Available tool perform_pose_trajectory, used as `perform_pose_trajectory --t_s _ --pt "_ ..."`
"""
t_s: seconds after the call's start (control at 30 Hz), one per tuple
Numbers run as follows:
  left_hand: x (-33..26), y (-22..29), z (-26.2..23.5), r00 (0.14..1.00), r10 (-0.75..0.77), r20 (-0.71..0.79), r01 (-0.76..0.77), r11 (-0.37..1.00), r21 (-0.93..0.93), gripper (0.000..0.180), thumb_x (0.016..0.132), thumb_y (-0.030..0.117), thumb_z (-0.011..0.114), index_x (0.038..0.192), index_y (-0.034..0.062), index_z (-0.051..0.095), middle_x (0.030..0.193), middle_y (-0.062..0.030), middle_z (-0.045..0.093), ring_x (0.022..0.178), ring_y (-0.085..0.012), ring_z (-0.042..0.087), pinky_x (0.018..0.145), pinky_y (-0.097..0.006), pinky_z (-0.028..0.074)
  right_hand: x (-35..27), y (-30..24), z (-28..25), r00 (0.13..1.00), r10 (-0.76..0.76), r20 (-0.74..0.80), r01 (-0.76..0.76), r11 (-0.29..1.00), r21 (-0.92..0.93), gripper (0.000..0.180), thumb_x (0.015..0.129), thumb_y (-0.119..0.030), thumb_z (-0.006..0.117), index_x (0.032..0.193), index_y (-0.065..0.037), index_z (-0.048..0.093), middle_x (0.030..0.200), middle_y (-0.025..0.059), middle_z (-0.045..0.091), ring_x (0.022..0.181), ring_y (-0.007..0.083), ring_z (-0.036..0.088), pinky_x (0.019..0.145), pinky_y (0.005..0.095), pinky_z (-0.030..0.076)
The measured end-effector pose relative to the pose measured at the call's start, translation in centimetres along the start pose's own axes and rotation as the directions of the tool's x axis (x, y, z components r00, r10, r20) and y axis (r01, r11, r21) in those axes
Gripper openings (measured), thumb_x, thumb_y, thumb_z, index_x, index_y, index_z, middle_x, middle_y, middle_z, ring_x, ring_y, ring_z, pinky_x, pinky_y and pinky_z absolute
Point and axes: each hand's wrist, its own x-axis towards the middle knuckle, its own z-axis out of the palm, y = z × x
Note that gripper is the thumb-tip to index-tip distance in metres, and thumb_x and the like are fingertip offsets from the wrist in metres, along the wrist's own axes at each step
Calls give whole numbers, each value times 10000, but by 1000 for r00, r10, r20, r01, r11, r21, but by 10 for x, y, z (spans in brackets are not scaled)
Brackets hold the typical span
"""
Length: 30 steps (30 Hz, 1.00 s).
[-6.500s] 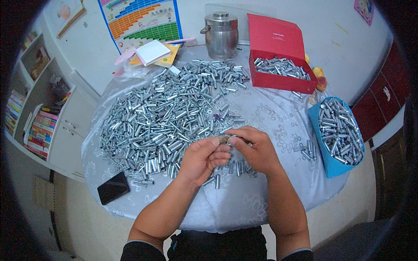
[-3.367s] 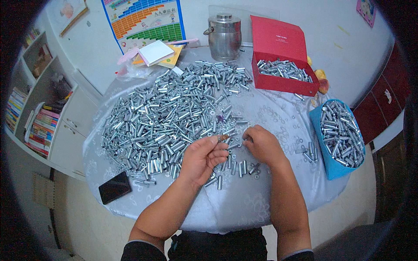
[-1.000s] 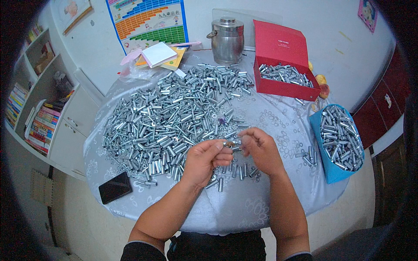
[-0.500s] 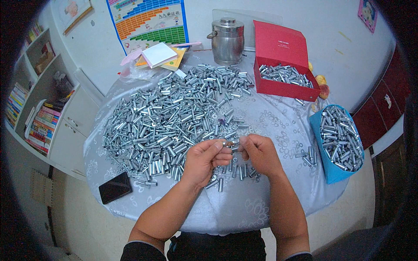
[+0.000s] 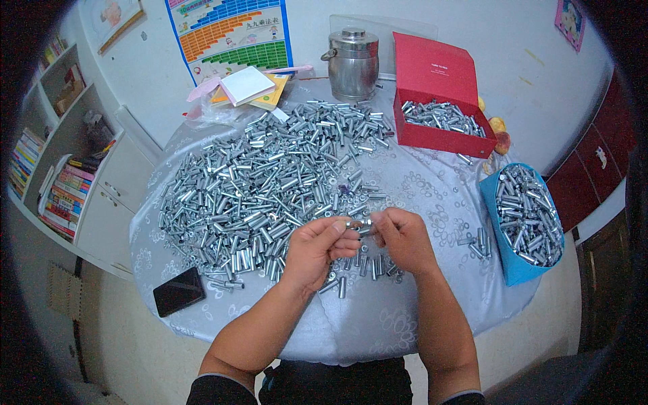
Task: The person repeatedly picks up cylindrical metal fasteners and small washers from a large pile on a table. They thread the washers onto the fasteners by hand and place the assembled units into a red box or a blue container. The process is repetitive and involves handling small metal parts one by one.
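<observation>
My left hand [image 5: 320,247] is closed in a pinch, thumb against forefinger, on a small silver bolt-like metal part [image 5: 358,225]. At its other end the fingers of my right hand [image 5: 405,240] are closed on the same part, slightly blurred. Fingertips cover much of it, so its exact shape is hard to make out. Both hands hover over the near right edge of a wide heap of silver metal sleeves and rods [image 5: 250,182]. Several loose sleeves [image 5: 341,286] and small rings lie just below the hands on the patterned grey tablecloth [image 5: 337,331].
A red open-lidded box [image 5: 442,138] and a blue bin [image 5: 501,226], both holding metal pieces, stand to the right. A steel pot [image 5: 353,64] and notebooks [image 5: 248,86] sit at the back. A dark phone-like slab [image 5: 179,291] lies near left; a bookshelf [image 5: 101,202] stands beyond.
My right fingertips have shifted slightly at the metal part, which now shows a little more bright metal. Both hands stay in the same spot, and the heap looks the same.
</observation>
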Motion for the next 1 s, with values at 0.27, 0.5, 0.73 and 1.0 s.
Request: perform_pose_trajectory --t_s 0.27,0.5,0.73,1.0 --pt "1 0 -1 1000 -7 -12 7 1000 0 250 950 144 562 1100 -49 614 896 -134 689 745 -182 690 655 -273 586 1 4 -5 995 103 17 -102 993 -56 166 913 -177 624 903 -11 633 721 23 605 652 77 540 577 253 437" --pt "0 1 0 1000 0 -6 0 1000 1 245 947 142 567 1095 -47 616 892 -132 689 744 -178 690 654 -271 585 0 -1 -4 997 53 52 -52 998 -26 151 889 -128 649 977 -9 620 825 24 635 692 86 562 604 259 459" --pt "1 -1 0 1000 -9 -11 9 1000 21 243 949 142 565 1091 -48 616 886 -134 687 735 -187 685 654 -277 584 1 2 -3 999 37 38 -35 998 -48 157 900 -146 639 968 -7 610 811 26 633 717 87 581 637 245 477" --pt "0 -1 0 1000 10 -18 -10 1000 -3 240 929 91 578 1120 -51 605 921 -157 685 768 -201 687 674 -295 590 0 0 -1 997 -43 66 29 978 206 137 904 -73 620 1022 -7 600 863 13 626 778 68 588 684 220 484"
